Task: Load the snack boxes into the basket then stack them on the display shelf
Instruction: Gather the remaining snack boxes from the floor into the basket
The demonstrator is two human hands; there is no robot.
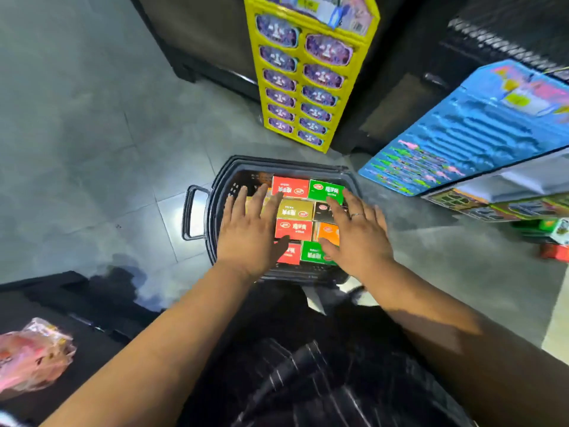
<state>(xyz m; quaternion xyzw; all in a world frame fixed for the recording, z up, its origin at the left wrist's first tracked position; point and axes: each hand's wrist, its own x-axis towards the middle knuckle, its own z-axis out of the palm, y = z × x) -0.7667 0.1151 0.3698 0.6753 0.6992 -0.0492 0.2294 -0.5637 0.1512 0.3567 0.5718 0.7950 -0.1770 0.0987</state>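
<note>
The basket is judged fully loaded with snack boxes. The left hand and right hand are spread over them, fingers wide and empty; the handle should be gripped next.

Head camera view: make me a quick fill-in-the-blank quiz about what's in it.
The snack boxes lie in a dark ____ on the floor.
The right hand wears a ____ on one finger.
The display stand right behind the boxes has a ____ frame.
Missing words: basket, ring, yellow.
</note>
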